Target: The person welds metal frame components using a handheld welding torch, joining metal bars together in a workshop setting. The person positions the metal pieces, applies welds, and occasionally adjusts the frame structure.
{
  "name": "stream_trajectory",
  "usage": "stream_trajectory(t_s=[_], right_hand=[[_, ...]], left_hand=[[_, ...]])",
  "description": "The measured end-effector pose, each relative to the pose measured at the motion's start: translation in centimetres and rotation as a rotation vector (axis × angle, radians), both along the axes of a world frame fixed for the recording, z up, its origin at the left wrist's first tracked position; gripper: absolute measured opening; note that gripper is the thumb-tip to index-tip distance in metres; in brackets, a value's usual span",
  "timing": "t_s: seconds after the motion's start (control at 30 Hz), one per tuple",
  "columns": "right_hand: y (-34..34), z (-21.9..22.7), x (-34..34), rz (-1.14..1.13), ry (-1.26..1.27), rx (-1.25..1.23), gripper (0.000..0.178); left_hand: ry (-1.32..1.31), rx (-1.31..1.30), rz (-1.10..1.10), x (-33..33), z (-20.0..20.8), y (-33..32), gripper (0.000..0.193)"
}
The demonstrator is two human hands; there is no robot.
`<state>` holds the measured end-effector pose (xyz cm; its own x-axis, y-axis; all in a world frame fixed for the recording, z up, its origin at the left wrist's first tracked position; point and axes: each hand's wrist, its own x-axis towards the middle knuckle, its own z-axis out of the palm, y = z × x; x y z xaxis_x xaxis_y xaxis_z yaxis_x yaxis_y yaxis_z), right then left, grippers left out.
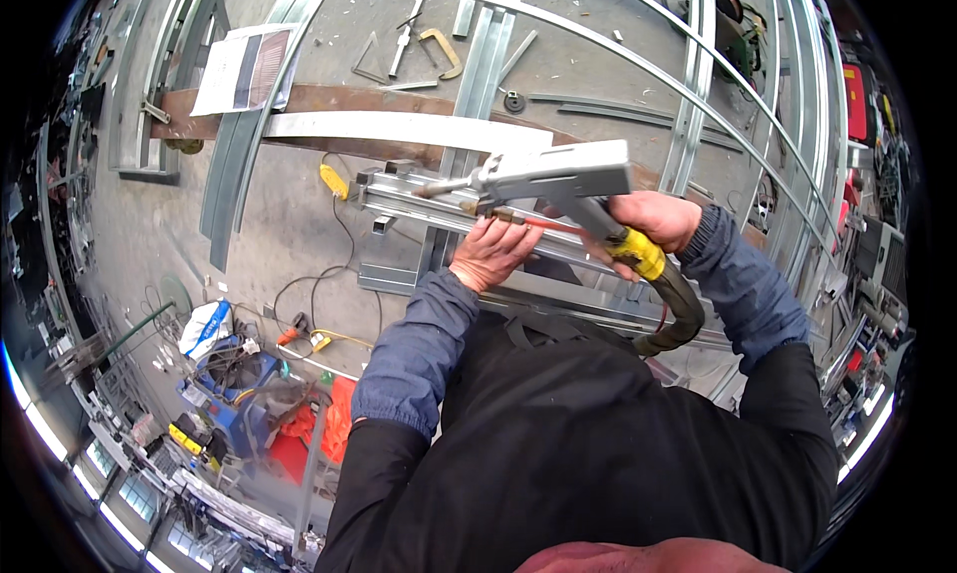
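Right hand (653, 224) clamped on the grey welding gun (558, 174) above the steel channel (429, 209); left hand (490, 252), fingers curled, steadies its nozzle; a slip could scorch those fingers.

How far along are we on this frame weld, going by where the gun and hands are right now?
Done: grey metal profiles already lie assembled into a frame across the rusty beam. In hand: the right hand grips the welding gun, its nozzle aimed at a joint, and the left hand steadies beneath it. No arc shows. Left: finished seams are too small to judge.
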<state>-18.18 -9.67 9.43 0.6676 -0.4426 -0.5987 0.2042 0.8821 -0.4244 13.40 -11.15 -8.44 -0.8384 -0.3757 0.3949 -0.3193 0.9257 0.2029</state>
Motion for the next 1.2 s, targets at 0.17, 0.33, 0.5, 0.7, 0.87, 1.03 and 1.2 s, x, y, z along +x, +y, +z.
stream_trajectory(t_s=[0.17,0.33,0.5,0.7,0.87,1.03,1.2], right_hand=[[6.6,5.3,-0.5,-0.3,0.184,-0.218,0.114],[15.7,8.6,0.2,-0.599,0.383,-0.309,0.106],[25.7,8.5,1.2,-0.732,0.507,-0.236,0.063],[30.7,9.4,1.7,-0.613,0.744,-0.151,0.06],[33.8,8.3,1.2,-0.405,0.822,-0.281,0.063],[34.3,6.8,1.6,-0.243,0.885,-0.472,0.07],[35.7,3.9,1.7,-0.112,0.954,-0.597,0.07]], left_hand=[[0.018,0.102,-0.037,-0.5,1.8,-0.7,0.055],[-0.025,0.176,-0.035,-0.8,2.2,-0.2,0.069],[-0.054,0.241,-0.014,-1.2,3.6,0.3,0.072],[-0.115,0.29,-0.016,-2.0,6.3,0.9,0.061],[-0.113,0.318,-0.015,-1.8,6.3,1.3,0.06],[-0.213,0.239,0.014,-3.6,7.3,2.5,0.06],[-0.119,0.306,-0.035,-6.4,6.6,5.4,0.053]])
